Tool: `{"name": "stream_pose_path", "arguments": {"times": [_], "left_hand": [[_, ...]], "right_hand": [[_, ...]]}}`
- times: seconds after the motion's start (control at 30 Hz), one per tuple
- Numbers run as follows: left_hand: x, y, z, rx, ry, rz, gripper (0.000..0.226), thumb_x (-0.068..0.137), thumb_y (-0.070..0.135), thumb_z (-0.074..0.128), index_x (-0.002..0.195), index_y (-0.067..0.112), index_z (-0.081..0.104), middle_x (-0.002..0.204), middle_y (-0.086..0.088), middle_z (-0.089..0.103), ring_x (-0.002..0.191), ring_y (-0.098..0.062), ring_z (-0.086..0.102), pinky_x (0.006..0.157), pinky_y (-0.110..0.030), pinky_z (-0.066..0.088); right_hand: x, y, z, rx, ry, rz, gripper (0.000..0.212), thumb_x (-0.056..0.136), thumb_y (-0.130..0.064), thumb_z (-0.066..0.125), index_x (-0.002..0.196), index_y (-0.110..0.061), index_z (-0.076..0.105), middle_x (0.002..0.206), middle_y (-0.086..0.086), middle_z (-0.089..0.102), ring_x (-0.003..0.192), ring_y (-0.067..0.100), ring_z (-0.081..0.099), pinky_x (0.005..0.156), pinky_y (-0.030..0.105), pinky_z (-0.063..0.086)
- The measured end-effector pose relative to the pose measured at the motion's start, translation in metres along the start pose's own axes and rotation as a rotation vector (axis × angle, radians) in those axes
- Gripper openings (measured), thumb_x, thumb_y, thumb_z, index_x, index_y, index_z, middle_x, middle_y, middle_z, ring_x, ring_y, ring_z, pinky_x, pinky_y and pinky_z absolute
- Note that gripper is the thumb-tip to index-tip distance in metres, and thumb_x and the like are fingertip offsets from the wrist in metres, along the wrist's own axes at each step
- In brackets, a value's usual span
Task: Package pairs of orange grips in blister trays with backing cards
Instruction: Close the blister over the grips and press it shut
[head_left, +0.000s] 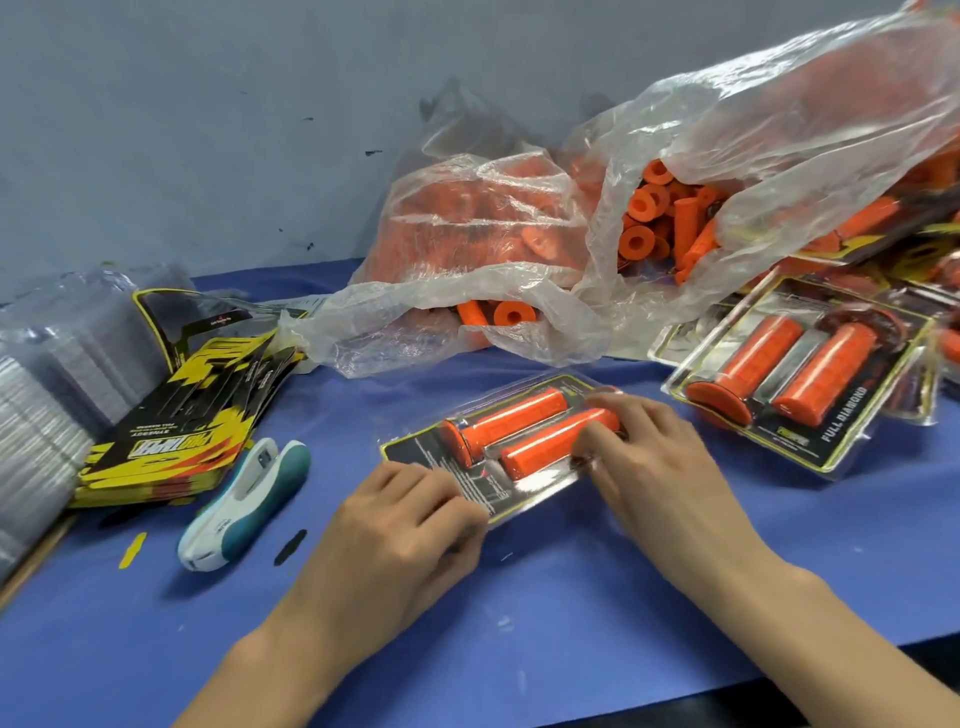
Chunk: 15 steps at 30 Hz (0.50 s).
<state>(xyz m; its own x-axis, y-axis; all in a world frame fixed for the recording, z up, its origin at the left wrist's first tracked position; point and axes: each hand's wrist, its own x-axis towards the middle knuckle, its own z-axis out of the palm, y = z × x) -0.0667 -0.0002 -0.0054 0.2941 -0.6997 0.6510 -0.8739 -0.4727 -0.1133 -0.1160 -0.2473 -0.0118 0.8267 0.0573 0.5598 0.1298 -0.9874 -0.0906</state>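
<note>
Both hands, L (410, 525) & R (644, 457), fingers curled, pinch glossy clear blister tray (540, 486) (two ribbed orange grips (519, 423) inside).

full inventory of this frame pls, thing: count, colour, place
blister pack in work: one, clear tray with two orange grips on a black card, centre of cloth
finished packs: a pile, count unclear, right
plastic bags: two, clear, full of loose orange grips, back
backing cards: a stack, black and yellow, left
empty trays: stacks, clear, far left
stapler: one, white and teal, beside the cards
cloth: one, blue, covers the table
left hand: on pack's near corner
right hand: on nearer grip
</note>
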Motion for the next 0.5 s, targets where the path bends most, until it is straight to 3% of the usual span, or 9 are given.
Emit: {"name": "stream_pose_path", "arguments": {"times": [0.1,0.17,0.27,0.3,0.37,0.43,0.5], "left_hand": [[-0.007,-0.006,-0.004,-0.059,-0.015,0.011,0.008,0.091,0.021,0.065,0.088,0.021,0.073,0.089,0.004,0.063,0.081,-0.017,0.056,0.080,-0.027,0.047],[-0.013,-0.018,-0.007,-0.049,-0.063,-0.046,0.018,0.082,0.020,0.062,0.095,0.020,0.075,0.094,0.002,0.066,0.088,-0.015,0.056,0.083,-0.027,0.045],[-0.020,-0.036,-0.012,-0.012,-0.104,-0.152,0.030,0.068,0.006,0.082,0.095,0.015,0.075,0.097,0.000,0.069,0.087,-0.018,0.060,0.082,-0.031,0.045],[-0.020,-0.038,-0.013,-0.007,-0.108,-0.161,0.034,0.063,0.004,0.087,0.094,0.015,0.075,0.097,0.000,0.069,0.089,-0.017,0.060,0.082,-0.031,0.044],[-0.020,-0.037,-0.014,0.004,-0.092,-0.104,0.021,0.071,0.012,0.079,0.091,0.016,0.075,0.094,0.000,0.068,0.090,-0.016,0.056,0.083,-0.030,0.043],[-0.018,-0.032,-0.015,0.022,-0.099,-0.027,0.017,0.079,0.022,0.063,0.091,0.017,0.074,0.090,-0.001,0.066,0.088,-0.021,0.058,0.083,-0.031,0.043],[-0.017,-0.027,-0.015,0.046,-0.087,0.040,0.017,0.086,0.025,0.061,0.092,0.017,0.074,0.085,-0.002,0.063,0.082,-0.026,0.063,0.083,-0.035,0.046]], "right_hand": [[0.001,0.003,0.000,0.135,-0.011,-0.059,0.024,0.077,-0.004,0.077,0.088,-0.020,0.063,0.115,-0.001,0.063,0.111,0.029,0.058,0.082,0.034,0.050],[0.002,0.010,-0.001,0.259,-0.030,-0.048,0.018,0.083,-0.007,0.073,0.089,-0.021,0.062,0.118,-0.007,0.061,0.119,0.022,0.054,0.080,0.037,0.055],[0.005,0.017,0.002,0.369,-0.056,-0.094,0.016,0.088,-0.007,0.069,0.088,-0.020,0.059,0.124,-0.010,0.060,0.130,0.016,0.049,0.091,0.039,0.051],[0.005,0.018,0.004,0.361,-0.070,-0.112,0.019,0.088,-0.003,0.067,0.088,-0.019,0.058,0.127,-0.009,0.059,0.134,0.016,0.046,0.100,0.039,0.047],[0.006,0.021,0.006,0.292,-0.116,-0.114,0.034,0.082,0.014,0.062,0.092,-0.018,0.063,0.139,-0.005,0.055,0.140,0.020,0.040,0.111,0.043,0.035],[0.008,0.023,0.007,0.250,-0.147,-0.064,0.056,0.073,0.024,0.052,0.101,-0.021,0.070,0.151,-0.002,0.043,0.141,0.027,0.039,0.110,0.046,0.036],[0.009,0.021,0.009,0.337,-0.163,0.034,0.063,0.078,0.020,0.047,0.109,-0.029,0.071,0.154,-0.001,0.037,0.138,0.024,0.041,0.103,0.042,0.043]]}}
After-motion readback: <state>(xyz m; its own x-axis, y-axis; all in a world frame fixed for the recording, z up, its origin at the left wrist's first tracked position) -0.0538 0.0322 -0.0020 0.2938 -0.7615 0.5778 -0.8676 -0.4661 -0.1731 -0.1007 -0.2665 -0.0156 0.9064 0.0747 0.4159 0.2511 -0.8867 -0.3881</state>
